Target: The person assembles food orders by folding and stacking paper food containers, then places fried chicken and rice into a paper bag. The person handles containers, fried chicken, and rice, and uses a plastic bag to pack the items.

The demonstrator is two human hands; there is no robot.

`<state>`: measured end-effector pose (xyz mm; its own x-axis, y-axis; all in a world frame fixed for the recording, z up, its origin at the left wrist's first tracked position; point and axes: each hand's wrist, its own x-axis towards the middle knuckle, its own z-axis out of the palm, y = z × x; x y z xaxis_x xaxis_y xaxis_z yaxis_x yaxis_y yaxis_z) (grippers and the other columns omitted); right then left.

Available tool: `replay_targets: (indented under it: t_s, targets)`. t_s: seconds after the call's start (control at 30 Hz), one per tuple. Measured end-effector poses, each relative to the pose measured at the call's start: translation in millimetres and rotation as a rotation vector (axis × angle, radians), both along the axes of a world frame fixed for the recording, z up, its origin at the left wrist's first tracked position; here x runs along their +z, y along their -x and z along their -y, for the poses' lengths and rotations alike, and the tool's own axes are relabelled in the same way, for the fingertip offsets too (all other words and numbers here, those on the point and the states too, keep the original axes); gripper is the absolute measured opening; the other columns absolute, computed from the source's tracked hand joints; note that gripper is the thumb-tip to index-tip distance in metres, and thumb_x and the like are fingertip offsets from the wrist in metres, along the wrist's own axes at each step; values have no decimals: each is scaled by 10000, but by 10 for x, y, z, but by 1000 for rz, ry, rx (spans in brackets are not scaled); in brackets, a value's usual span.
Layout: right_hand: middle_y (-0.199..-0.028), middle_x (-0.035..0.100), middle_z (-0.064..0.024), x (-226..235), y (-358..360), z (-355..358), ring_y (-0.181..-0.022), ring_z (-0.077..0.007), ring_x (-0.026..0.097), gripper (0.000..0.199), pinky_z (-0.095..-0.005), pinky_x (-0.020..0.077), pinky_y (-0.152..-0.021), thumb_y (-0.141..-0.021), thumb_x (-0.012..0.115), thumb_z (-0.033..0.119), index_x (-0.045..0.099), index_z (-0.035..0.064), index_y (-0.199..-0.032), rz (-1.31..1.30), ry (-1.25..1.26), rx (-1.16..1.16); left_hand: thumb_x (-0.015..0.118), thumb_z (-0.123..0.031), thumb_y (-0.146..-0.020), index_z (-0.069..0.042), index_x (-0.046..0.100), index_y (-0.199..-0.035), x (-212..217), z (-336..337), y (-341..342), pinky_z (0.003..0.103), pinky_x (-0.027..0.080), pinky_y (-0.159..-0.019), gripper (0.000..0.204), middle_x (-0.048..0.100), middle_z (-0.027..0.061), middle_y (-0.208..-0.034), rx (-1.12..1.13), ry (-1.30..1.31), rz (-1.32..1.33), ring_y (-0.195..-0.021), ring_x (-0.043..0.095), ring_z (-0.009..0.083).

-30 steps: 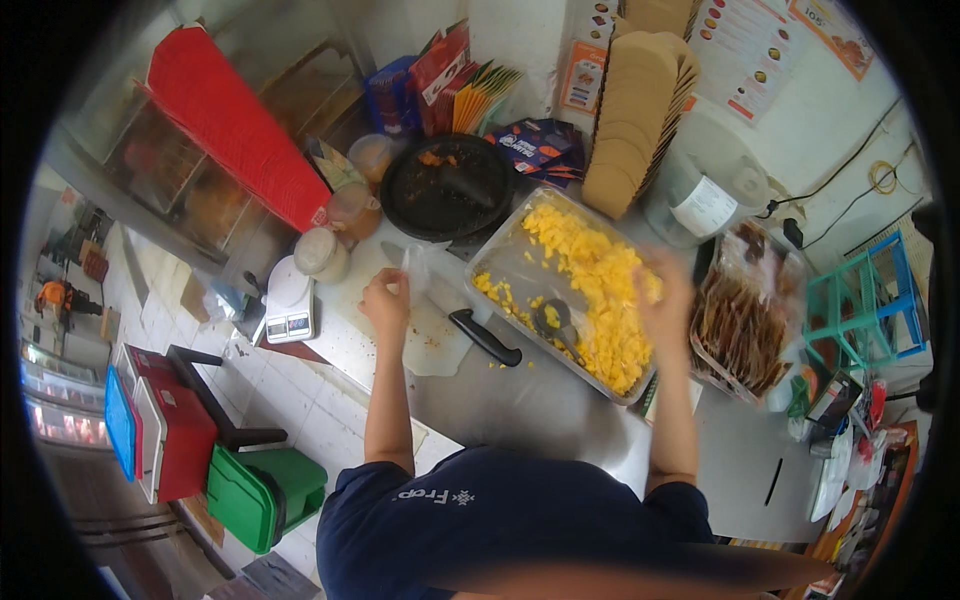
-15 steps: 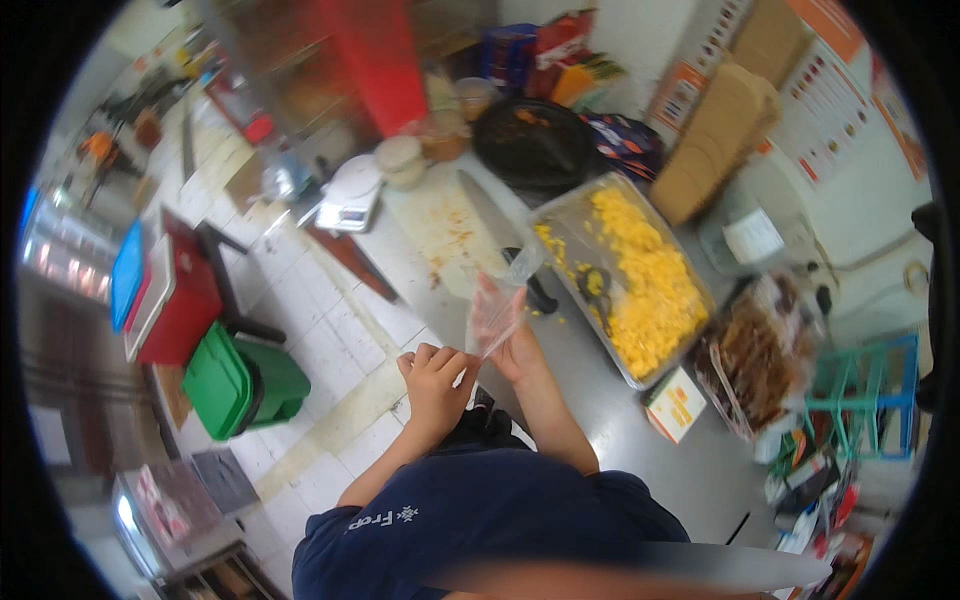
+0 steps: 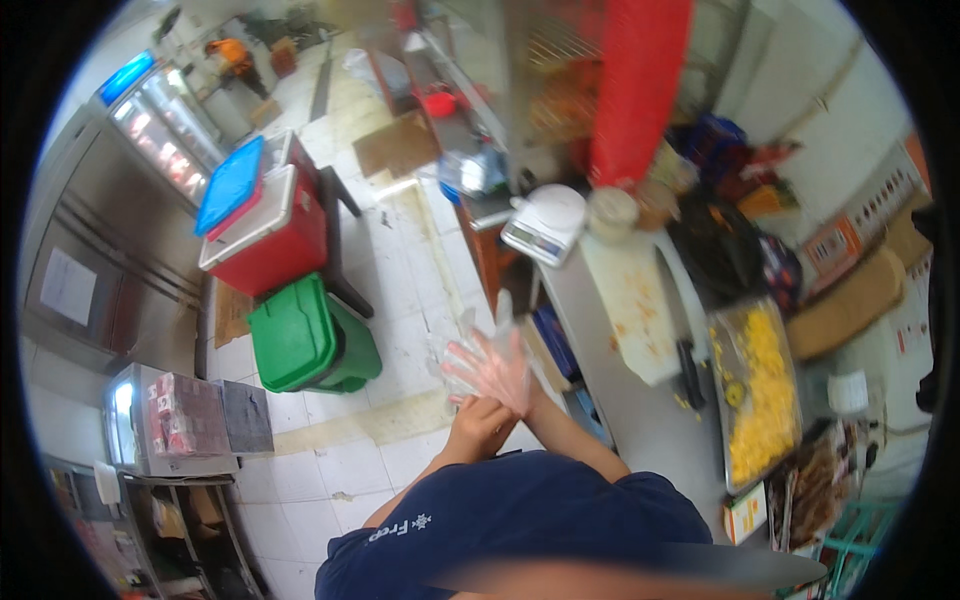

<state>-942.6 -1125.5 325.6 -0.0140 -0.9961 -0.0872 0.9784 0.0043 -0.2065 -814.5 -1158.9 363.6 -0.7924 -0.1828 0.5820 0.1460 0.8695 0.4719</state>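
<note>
A clear plastic glove [image 3: 463,343] covers my right hand [image 3: 497,372], whose fingers are spread. Its loose fingertips stick out past my own. Closed at the right wrist, my left hand [image 3: 484,424] grips the cuff of the glove. Both hands are held in front of me over the tiled floor, left of the steel table [image 3: 640,415]. On that table lie a white cutting board [image 3: 628,318], a knife with a black handle [image 3: 689,372] and a metal tray [image 3: 727,440] of chopped yellow food [image 3: 757,425].
A white scale [image 3: 548,222] stands at the table's far left corner, beside a lidded jar [image 3: 612,213]. Left of me are a green bin [image 3: 305,335] and a red cooler [image 3: 270,250] with a blue lid. Another person [image 3: 236,62] in orange bends over far back.
My view has swung left, and my hands are now over the floor instead of beside the table. My right hand has gone into the glove and its fingers have spread.
</note>
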Motion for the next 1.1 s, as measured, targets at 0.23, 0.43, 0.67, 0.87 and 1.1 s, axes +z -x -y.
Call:
replay_targets:
  t_s: [0.23,0.43,0.67,0.87,1.1]
  targets:
    - [-1583,196,-98,206,-423,2057,-1357,-433,349,928,-609,368,-1037,-830,444,768,47,320,-1538,15,13,272,706,-31,-675,-93,671,-865,20,1455,-407,320,430,-565,203,553,41,-726,68,-37,-22,-610,554,215]
    - [-1589,173,-121,719,336,3149,-1339,-415,400,898,-558,446,-982,-861,466,713,55,302,-1545,-126,16,-455,681,-39,-703,-101,677,-919,212,2559,-92,342,441,-553,224,521,51,-696,55,-89,-15,-570,540,232]
    - [-1209,561,-125,1082,1608,3630,-1170,-285,551,400,-476,416,-1066,-1030,403,335,503,4,-1232,-946,-43,-1057,688,-79,-772,-69,633,-836,7,3869,624,399,481,-636,85,592,99,-737,-75,-441,242,-688,605,313]
    - [-1106,619,-146,1156,2829,4803,-992,-298,660,397,-391,519,-931,-979,562,280,522,0,-1259,-791,-408,-1120,708,-98,-801,-47,662,-908,-41,5805,1005,393,499,-663,128,656,121,-805,426,-214,305,-737,636,310]
    - [-749,592,-39,1283,4175,6665,-592,-94,493,381,-265,418,-592,-997,505,367,626,86,-769,-1137,-204,-666,686,-110,-838,-36,653,-960,-15,7342,1168,365,501,-655,147,653,112,-812,846,-295,254,-733,641,259]
